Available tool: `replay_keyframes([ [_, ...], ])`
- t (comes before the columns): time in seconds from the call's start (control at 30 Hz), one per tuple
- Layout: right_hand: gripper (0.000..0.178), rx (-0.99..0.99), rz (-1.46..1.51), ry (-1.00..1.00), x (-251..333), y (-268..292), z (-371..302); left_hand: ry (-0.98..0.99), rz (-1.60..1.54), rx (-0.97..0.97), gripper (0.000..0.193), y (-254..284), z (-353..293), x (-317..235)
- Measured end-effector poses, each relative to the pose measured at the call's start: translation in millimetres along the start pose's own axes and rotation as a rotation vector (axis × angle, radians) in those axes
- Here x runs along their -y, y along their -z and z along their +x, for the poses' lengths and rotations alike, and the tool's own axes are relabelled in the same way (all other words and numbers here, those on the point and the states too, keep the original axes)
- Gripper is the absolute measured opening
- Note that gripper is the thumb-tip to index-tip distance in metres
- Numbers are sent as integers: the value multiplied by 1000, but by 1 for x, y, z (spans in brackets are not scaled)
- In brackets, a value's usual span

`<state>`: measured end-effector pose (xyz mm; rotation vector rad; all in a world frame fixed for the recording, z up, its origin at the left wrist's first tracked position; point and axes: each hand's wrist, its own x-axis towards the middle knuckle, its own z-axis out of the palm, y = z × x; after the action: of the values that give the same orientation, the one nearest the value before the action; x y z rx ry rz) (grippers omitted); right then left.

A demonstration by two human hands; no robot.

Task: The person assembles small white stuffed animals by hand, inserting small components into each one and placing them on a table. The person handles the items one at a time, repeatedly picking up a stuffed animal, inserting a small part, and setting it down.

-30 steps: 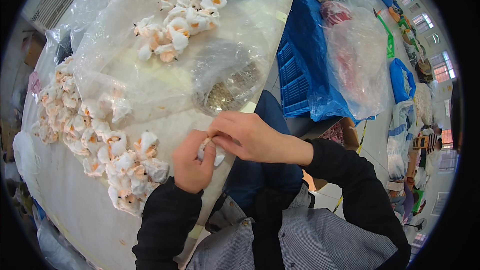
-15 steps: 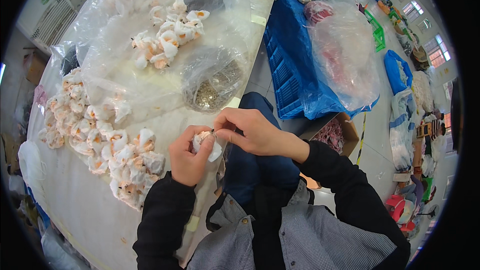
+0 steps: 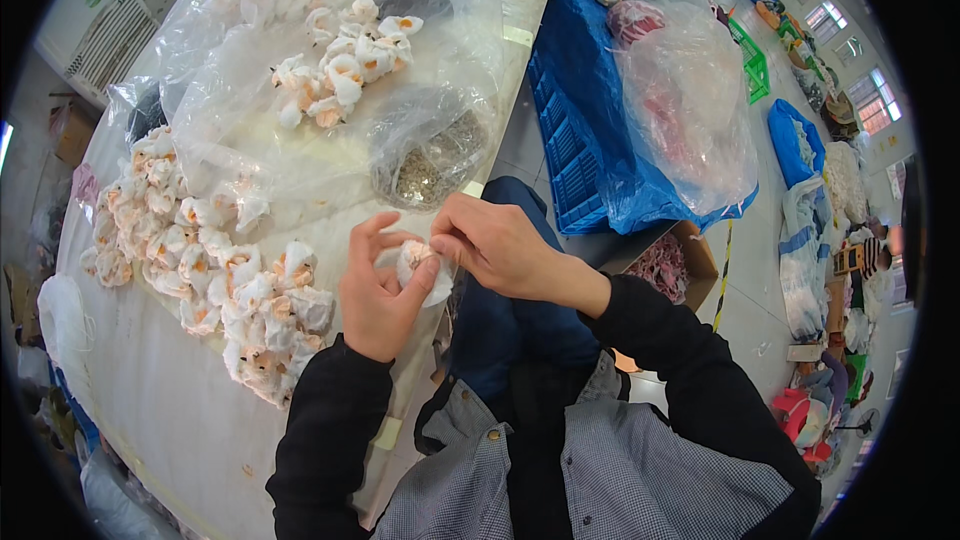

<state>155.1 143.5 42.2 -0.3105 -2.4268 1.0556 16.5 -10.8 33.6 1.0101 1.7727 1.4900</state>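
Observation:
In front of my lap, my left hand (image 3: 375, 305) holds a small soft white-and-peach plush piece (image 3: 414, 257), its thumb against the piece and some fingers raised. The thumb and forefinger of my right hand (image 3: 505, 250) pinch together at the piece's right edge; what lies between them is too small to make out. To the left on the table lies a heap of similar white-and-peach plush pieces (image 3: 243, 300). Farther off, a smaller group of them (image 3: 345, 60) rests on a clear plastic bag (image 3: 240, 100).
Small gold-coloured bits (image 3: 425, 175) sit in clear plastic near the right edge of the white table (image 3: 190, 420). Right of the table stands a blue crate (image 3: 565, 150) with blue sheeting and a bulging clear bag (image 3: 685, 110). A cardboard box (image 3: 705, 265) holds pink scraps.
My left hand's fingers have loosened and spread, showing more of the plush piece. My right hand has shifted slightly up and left, still pinching.

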Motion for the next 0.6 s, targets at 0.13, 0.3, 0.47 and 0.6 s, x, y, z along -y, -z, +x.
replay_keyframes([
  [0.13,12,-162,-27,-68,2,-5,-1,38,-53,10,63,5,2,6],
  [0.3,13,-279,-16,-105,7,-16,0,193,-481,86,64,-6,1,-3],
  [0.47,14,-335,-65,-89,8,-24,3,227,-579,45,60,-6,0,-6],
  [0.6,15,-329,-36,-163,5,-29,0,200,-589,-13,59,-3,0,-7],
])
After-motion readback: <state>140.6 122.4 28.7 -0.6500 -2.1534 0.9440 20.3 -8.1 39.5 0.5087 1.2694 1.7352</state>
